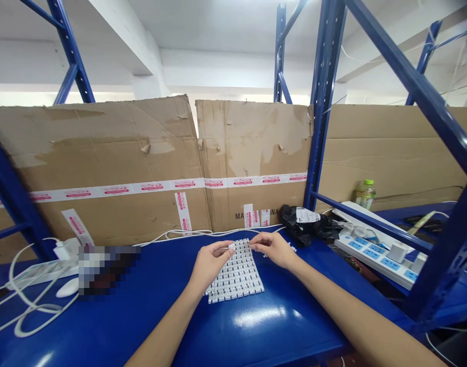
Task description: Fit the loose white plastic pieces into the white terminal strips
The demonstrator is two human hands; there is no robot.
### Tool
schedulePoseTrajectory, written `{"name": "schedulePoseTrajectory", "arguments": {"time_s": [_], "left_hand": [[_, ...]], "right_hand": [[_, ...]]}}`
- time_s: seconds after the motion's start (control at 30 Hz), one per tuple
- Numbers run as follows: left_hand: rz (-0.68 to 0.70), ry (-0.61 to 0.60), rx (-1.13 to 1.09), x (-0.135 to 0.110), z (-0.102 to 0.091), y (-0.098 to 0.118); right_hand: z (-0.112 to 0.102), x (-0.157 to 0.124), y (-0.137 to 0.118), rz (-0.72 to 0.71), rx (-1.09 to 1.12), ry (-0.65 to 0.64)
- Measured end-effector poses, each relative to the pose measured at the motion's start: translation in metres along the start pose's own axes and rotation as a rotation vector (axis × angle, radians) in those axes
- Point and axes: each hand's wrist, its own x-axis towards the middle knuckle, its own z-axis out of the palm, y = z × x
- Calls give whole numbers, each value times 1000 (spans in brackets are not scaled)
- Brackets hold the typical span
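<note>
Many small white blocks lie side by side in close rows, forming a slanted grid [239,278] on the blue tabletop [294,329]. At the grid's far left corner, my left hand [212,262] is closed, with thumb and forefinger pinching a small white block [231,246]. My right hand [275,248] is at the far right corner, fingers pinched together by the last row; what they hold is too small to make out. A few loose white pieces [292,247] show just behind my right hand, partly hidden by it.
A crumpled black plastic bag [302,224] lies at the back right. Beyond the blue rack post [319,112] are a power strip [379,260] and a green-capped bottle [365,193]. White cables [23,308] and a white mouse [68,287] lie left. Cardboard [122,153] walls the back.
</note>
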Motion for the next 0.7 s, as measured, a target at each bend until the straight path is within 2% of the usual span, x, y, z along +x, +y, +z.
{"name": "schedulePoseTrajectory", "arguments": {"time_s": [0.1, 0.3, 0.47, 0.7], "left_hand": [[0, -40, 15, -3, 6, 1], [15, -125, -97, -6, 13, 1], [-4, -161, -193, -7, 16, 5], [-9, -144, -247, -8, 19, 8]], "right_hand": [[14, -4, -11, 65, 234, -84], [29, -11, -23, 44, 386, -110], [27, -12, -22, 39, 419, -110], [24, -12, -22, 53, 375, -121]]}}
